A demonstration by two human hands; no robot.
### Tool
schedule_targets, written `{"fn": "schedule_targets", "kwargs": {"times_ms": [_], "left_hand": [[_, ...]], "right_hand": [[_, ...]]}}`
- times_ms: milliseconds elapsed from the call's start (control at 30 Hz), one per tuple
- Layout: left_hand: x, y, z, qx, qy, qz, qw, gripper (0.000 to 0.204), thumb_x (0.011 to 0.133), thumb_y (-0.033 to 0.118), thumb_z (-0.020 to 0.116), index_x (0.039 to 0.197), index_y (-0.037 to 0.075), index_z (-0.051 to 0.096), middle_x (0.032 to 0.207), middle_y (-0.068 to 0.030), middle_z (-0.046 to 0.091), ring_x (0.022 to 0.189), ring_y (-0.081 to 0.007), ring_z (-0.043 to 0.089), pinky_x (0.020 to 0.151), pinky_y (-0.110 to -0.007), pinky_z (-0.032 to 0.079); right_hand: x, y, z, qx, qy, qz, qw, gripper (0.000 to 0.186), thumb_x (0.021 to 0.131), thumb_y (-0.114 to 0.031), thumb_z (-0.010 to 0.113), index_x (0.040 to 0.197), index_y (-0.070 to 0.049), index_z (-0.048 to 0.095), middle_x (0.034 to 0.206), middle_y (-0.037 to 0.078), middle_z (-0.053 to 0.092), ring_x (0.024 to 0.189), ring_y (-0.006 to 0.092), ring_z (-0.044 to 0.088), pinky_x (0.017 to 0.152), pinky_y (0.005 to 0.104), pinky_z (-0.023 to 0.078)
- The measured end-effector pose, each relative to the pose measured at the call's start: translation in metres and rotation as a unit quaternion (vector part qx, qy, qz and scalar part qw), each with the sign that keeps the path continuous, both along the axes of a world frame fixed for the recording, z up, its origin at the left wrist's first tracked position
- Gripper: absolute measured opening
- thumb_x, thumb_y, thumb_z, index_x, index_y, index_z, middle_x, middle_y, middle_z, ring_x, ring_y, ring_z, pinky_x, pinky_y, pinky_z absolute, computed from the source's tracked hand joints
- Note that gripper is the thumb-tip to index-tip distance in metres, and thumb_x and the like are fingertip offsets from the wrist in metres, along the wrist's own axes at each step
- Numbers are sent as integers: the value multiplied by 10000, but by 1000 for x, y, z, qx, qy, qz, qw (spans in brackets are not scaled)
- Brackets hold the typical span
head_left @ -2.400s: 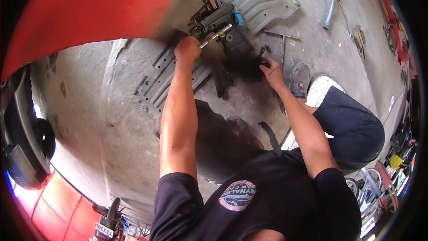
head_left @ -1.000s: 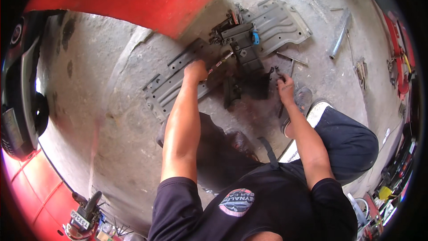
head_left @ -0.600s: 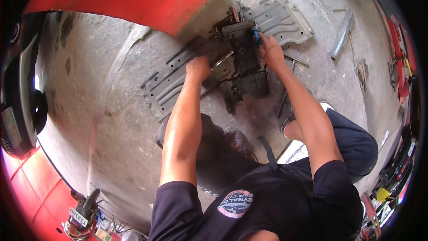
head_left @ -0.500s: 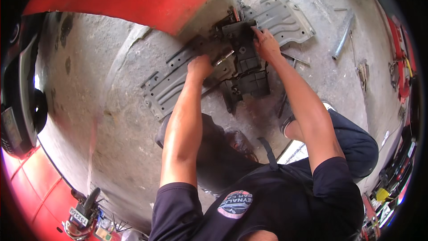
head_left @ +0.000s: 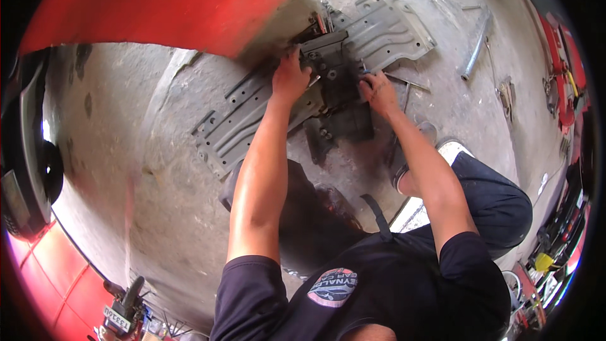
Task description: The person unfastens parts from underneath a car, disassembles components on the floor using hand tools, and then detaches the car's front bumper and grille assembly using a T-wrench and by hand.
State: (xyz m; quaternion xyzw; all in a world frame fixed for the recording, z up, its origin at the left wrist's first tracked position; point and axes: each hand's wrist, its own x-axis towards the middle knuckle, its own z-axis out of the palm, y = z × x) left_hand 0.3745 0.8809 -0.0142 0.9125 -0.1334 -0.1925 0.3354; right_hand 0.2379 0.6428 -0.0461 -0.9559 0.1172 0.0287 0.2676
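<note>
A dark mechanical assembly point(head_left: 351, 121) of blocky parts lies across the middle of a long grey ribbed metal plate point(head_left: 392, 36) on the concrete floor. At its upper left end, my left hand point(head_left: 291, 78) has its fingers curled over the edge, the thumb pointing inward. A short shiny metal rod point(head_left: 314, 82) shows just beside that hand; whether I touch it is unclear. On the assembly's right side, the fingers of my right hand point(head_left: 381, 95) are pinched together around something small and partly bluish, too small to name.
A T-shaped metal bar point(head_left: 409, 83) lies right of the assembly. Farther right are a grey pipe point(head_left: 476, 45) and a thin rod with small tools point(head_left: 507, 93). A large red panel point(head_left: 170, 3) spans the upper left. A red jack-like tool point(head_left: 571, 91) stands at the right edge.
My left hand has moved up onto the assembly's end. My right hand has slid down along its right side. The assembly's upper part sits at a different angle, showing round fittings.
</note>
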Motion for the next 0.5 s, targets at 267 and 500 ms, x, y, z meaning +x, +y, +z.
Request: {"fn": "schedule_targets", "kwargs": {"times_ms": [267,500], "left_hand": [[13,-27,-30,-98,-15,11,995,699,814,183,688,1425,-19,412,1396,-267,484,1272,-360,512,1054,-382,406],[4,-34,-19,-100,70,-26,992,407,814,159,672,1189,3,656,1118,-224,676,1089,-353,639,953,-379,479]], "right_hand": [[-42,14,-5,24,40,-25,999,192,881,-145,617,1053,-102,691,995,212,594,948,417,598,812,470,501],[-53,9,0,63,33,-32,997,213,853,-80,616,1058,-89,672,1045,226,570,982,427,585,833,483,501]]}}
